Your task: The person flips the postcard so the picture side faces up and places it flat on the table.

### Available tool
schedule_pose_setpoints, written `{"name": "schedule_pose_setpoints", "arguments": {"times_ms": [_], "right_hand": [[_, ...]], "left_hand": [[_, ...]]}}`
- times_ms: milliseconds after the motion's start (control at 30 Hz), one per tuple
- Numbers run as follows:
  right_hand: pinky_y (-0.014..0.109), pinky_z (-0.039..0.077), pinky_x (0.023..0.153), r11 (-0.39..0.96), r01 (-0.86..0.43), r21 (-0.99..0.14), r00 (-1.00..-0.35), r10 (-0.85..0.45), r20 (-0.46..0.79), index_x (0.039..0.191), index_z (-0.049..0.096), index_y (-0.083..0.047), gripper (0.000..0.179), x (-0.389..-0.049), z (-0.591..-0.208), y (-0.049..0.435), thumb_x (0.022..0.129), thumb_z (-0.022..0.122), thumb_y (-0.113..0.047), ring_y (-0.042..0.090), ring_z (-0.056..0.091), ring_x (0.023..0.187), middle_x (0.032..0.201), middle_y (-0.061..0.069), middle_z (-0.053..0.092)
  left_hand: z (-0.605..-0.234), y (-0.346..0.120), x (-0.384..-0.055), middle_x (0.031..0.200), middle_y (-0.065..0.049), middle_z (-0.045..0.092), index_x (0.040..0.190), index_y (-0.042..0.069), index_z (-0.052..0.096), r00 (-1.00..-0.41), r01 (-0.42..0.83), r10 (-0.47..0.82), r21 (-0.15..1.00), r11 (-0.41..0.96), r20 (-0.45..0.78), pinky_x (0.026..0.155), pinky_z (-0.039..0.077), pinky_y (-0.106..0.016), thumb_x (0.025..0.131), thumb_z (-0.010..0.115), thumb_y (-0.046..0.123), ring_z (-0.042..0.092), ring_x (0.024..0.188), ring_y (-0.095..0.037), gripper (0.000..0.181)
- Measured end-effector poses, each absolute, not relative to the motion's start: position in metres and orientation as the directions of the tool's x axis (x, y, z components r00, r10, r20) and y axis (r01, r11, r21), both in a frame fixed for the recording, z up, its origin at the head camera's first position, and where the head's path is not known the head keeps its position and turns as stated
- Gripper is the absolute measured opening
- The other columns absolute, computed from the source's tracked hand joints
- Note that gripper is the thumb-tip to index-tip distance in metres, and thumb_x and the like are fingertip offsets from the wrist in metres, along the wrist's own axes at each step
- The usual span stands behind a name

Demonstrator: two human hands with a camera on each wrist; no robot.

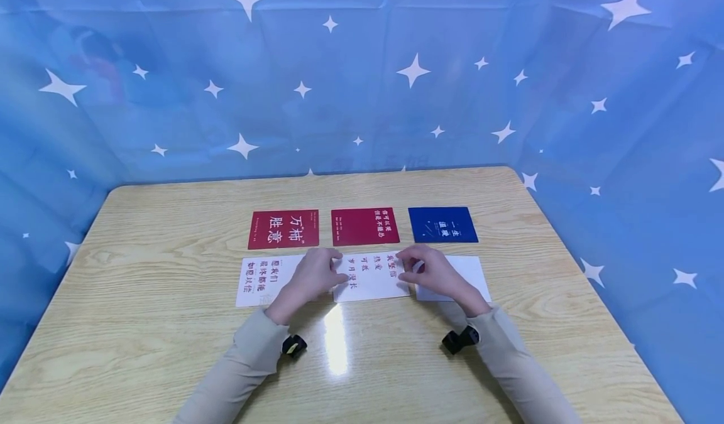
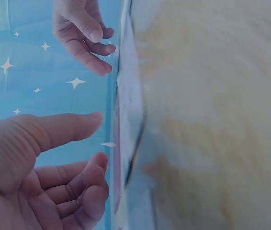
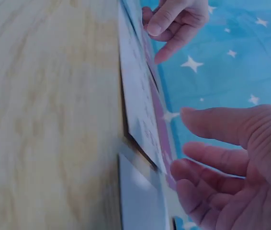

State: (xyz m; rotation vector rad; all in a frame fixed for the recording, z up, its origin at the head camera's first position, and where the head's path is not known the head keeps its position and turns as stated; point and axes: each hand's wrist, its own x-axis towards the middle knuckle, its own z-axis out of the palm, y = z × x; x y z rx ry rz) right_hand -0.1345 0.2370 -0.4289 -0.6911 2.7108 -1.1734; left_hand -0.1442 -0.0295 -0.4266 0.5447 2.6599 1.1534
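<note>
A white card (image 1: 370, 279) with columns of red characters lies in the middle of the front row, between my two hands. My left hand (image 1: 312, 274) is over its left edge, partly covering the left white card (image 1: 263, 279). At the card's other end is my right hand (image 1: 432, 270), covering part of the right white card (image 1: 472, 273). Both wrist views show thumb and loosely bent fingers apart with nothing between them: the left hand (image 2: 54, 167) and the right hand (image 3: 236, 167). Whether any fingertip touches the card I cannot tell.
Behind the white cards lie a red card (image 1: 283, 229), a second red card (image 1: 362, 232) and a blue card (image 1: 435, 230), all in one row. They rest on a wood-grain table (image 1: 170, 348). A blue star-patterned cloth (image 1: 362, 53) hangs behind and at both sides.
</note>
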Motion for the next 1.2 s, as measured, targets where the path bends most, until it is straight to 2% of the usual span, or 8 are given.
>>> {"name": "schedule_pose_setpoints", "arguments": {"times_ms": [67, 133, 233, 367, 500, 800, 1067, 1200], "right_hand": [[0.028, 0.052, 0.066, 0.594, -0.362, -0.719, -0.901, -0.421, 0.107, 0.109, 0.063, 0.007, 0.036, -0.134, -0.428, 0.241, 0.076, 0.074, 0.001, 0.027, 0.06, 0.081, 0.098, 0.018, 0.062], [0.028, 0.052, 0.064, 0.6, -0.355, -0.716, -0.91, -0.396, 0.119, 0.11, 0.062, 0.007, 0.036, -0.134, -0.427, 0.246, 0.076, 0.074, 0.001, 0.028, 0.061, 0.083, 0.1, 0.019, 0.062], [0.029, 0.052, 0.065, 0.619, -0.338, -0.709, -0.922, -0.367, 0.119, 0.112, 0.062, 0.007, 0.037, -0.133, -0.425, 0.254, 0.077, 0.073, 0.001, 0.028, 0.06, 0.085, 0.104, 0.02, 0.062], [0.03, 0.052, 0.067, 0.641, -0.3, -0.707, -0.941, -0.322, 0.107, 0.114, 0.062, 0.006, 0.038, -0.131, -0.423, 0.266, 0.078, 0.073, 0.0, 0.027, 0.06, 0.086, 0.109, 0.02, 0.062], [0.032, 0.052, 0.067, 0.649, -0.276, -0.709, -0.952, -0.288, 0.107, 0.113, 0.062, 0.006, 0.037, -0.128, -0.423, 0.277, 0.079, 0.073, -0.001, 0.028, 0.06, 0.086, 0.107, 0.02, 0.062], [0.03, 0.051, 0.067, 0.663, -0.256, -0.703, -0.962, -0.25, 0.114, 0.114, 0.061, 0.006, 0.04, -0.126, -0.422, 0.301, 0.077, 0.074, 0.0, 0.034, 0.059, 0.089, 0.109, 0.021, 0.06], [0.037, 0.048, 0.073, 0.708, -0.189, -0.681, -0.977, -0.204, 0.059, 0.121, 0.057, 0.004, 0.048, -0.12, -0.422, 0.318, 0.076, 0.075, -0.001, 0.034, 0.053, 0.097, 0.114, 0.021, 0.058], [0.043, 0.045, 0.075, 0.721, -0.173, -0.671, -0.981, -0.189, 0.05, 0.121, 0.056, 0.006, 0.05, -0.116, -0.422, 0.327, 0.075, 0.075, 0.0, 0.037, 0.05, 0.099, 0.115, 0.023, 0.057]], "left_hand": [[-0.425, -0.025, -0.146, 0.054, 0.003, 0.046, 0.102, -0.009, 0.065, -0.913, 0.264, 0.407, 0.759, 0.596, -0.002, 0.045, 0.033, -0.02, 0.074, 0.077, 0.008, 0.038, 0.046, -0.007, 0.035], [-0.422, -0.019, -0.147, 0.06, 0.0, 0.053, 0.11, -0.009, 0.063, -0.908, 0.277, 0.418, 0.78, 0.562, 0.022, 0.05, 0.039, -0.021, 0.074, 0.077, 0.007, 0.045, 0.052, -0.009, 0.043], [-0.418, -0.008, -0.149, 0.071, -0.007, 0.06, 0.107, -0.01, 0.064, -0.894, 0.31, 0.444, 0.793, 0.524, 0.056, 0.058, 0.045, -0.022, 0.072, 0.078, 0.006, 0.05, 0.06, -0.011, 0.041], [-0.418, 0.01, -0.152, 0.08, -0.015, 0.064, 0.104, -0.01, 0.065, -0.865, 0.362, 0.493, 0.795, 0.488, 0.092, 0.063, 0.046, -0.021, 0.071, 0.079, 0.006, 0.054, 0.067, -0.015, 0.039], [-0.42, 0.029, -0.155, 0.086, -0.017, 0.064, 0.103, -0.01, 0.065, -0.842, 0.374, 0.531, 0.81, 0.451, 0.093, 0.067, 0.047, -0.021, 0.071, 0.079, 0.006, 0.057, 0.073, -0.023, 0.039], [-0.415, 0.071, -0.165, 0.1, -0.015, 0.065, 0.111, -0.006, 0.063, -0.821, 0.342, 0.571, 0.788, 0.512, -0.014, 0.077, 0.048, -0.027, 0.073, 0.08, 0.014, 0.056, 0.087, -0.022, 0.047], [-0.418, 0.1, -0.17, 0.113, -0.014, 0.062, 0.116, -0.004, 0.061, -0.811, 0.317, 0.58, 0.78, 0.54, -0.073, 0.089, 0.046, -0.028, 0.07, 0.083, 0.016, 0.055, 0.104, -0.023, 0.055], [-0.422, 0.111, -0.169, 0.116, -0.014, 0.059, 0.119, -0.005, 0.059, -0.809, 0.314, 0.578, 0.756, 0.574, -0.103, 0.091, 0.044, -0.028, 0.068, 0.084, 0.015, 0.053, 0.107, -0.023, 0.06]]}}
